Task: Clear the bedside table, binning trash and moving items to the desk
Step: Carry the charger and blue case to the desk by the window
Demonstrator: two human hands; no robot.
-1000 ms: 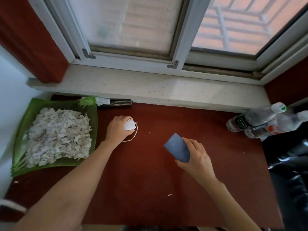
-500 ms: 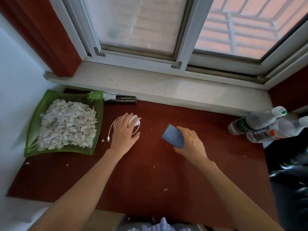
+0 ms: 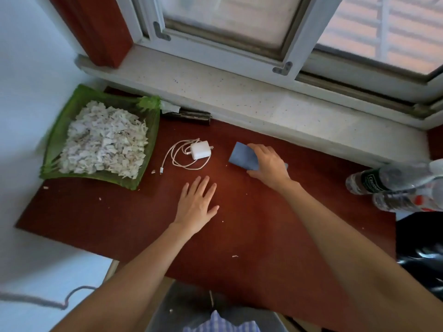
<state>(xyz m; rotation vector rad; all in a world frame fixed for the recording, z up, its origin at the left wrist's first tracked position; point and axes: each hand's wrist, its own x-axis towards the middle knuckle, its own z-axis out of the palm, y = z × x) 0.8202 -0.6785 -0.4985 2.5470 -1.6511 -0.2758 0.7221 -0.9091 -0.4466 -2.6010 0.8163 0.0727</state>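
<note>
A white charger [image 3: 200, 150] with its coiled white cable [image 3: 179, 157] lies on the red-brown desk [image 3: 251, 231], free of any hand. My left hand [image 3: 198, 205] hovers flat just below it, fingers straight and holding nothing. A flat blue rectangular object [image 3: 242, 156] lies on the desk to the right of the charger. My right hand [image 3: 269, 164] rests over its right part, fingers curled round its edges, hiding that end.
A green tray [image 3: 60, 130] heaped with white paper scraps sits at the desk's left. Two plastic bottles [image 3: 393, 180] lie at the right edge. A dark bar [image 3: 189, 115] lies under the stone window sill [image 3: 263, 97]. Small crumbs dot the desk.
My left hand let go of the charger and drew back toward me, leaving charger and cable on the desk. The blue object went from tilted in my right hand to lying flat.
</note>
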